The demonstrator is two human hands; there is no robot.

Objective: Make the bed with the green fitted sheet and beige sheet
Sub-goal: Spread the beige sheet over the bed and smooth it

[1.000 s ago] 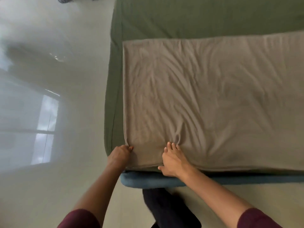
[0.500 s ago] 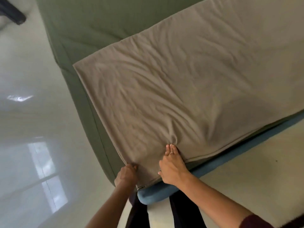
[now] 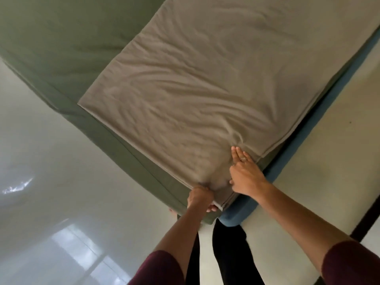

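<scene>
The beige sheet [image 3: 205, 89] lies folded and wrinkled on top of the green fitted sheet [image 3: 67, 38], which covers the mattress; the beige sheet's near corner sits at the mattress corner closest to the person. The left hand [image 3: 200, 197] has its fingers curled round that near corner of the beige sheet, gripping it at the mattress edge. Just beside it, further along the same edge, the right hand [image 3: 244, 173] lies flat on the beige sheet with fingers straight and together, pressing the cloth down; creases fan out from its fingertips. Below the mattress edge a blue bed base [image 3: 287, 169] shows, standing on a pale glossy floor [image 3: 61, 202].
</scene>
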